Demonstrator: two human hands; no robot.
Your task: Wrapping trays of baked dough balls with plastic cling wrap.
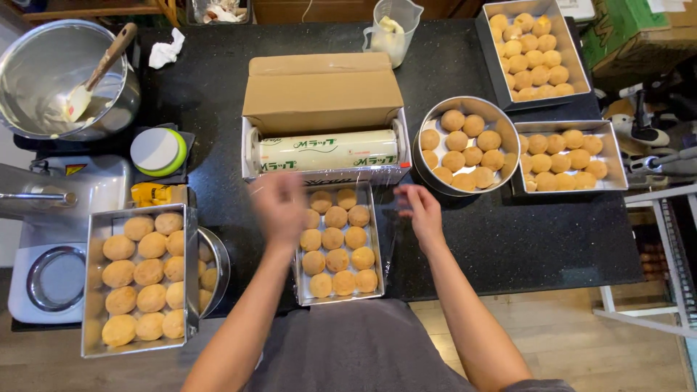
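Hovering, blurred, over the far left corner of the rectangular tin of dough balls (pixel 338 243) at the counter's near edge: left hand (pixel 279 203), grip impossible to tell. Pinching clear film at the tin's far right corner: right hand (pixel 419 207). Sitting just behind: wrap dispenser box (pixel 324 120).

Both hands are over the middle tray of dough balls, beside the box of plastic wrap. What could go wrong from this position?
1. The tray sticks out past the front edge of the counter; a push might tip it.
2. The left hand is blurred from fast motion right above the dough balls and could dent them.
3. The right hand seems to hold thin clear film at the wrap box; it may cling or tear.
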